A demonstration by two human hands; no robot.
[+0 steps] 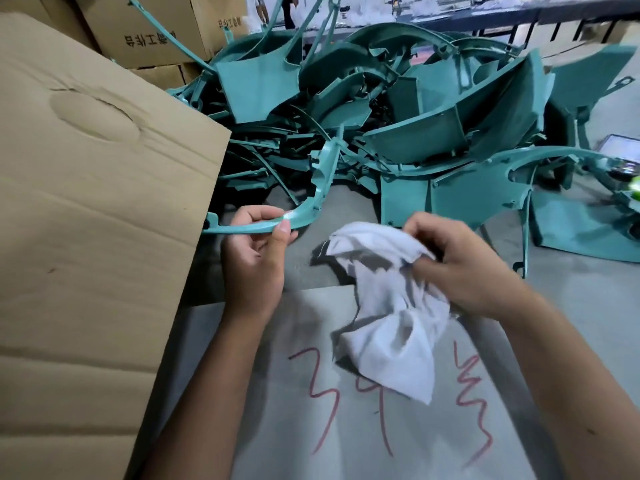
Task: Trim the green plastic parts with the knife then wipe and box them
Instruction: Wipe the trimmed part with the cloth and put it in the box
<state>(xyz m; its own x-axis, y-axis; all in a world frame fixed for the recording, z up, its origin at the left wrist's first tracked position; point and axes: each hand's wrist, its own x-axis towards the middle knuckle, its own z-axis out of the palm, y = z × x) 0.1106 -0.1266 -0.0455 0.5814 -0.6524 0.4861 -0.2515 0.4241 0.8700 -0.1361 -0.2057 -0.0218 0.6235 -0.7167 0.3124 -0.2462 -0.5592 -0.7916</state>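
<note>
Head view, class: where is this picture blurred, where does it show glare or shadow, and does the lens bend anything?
Head view: the white cloth and right hand are motion-smeared; the left hand and its green part are sharper, with a small glare spot on the part; soft shadow lies under the cloth; the wide lens bows the cardboard box edge and the far background is hazy.

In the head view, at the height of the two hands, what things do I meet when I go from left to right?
Cardboard box flap → left hand gripping a curved green plastic part → white cloth → right hand holding the cloth.
</note>
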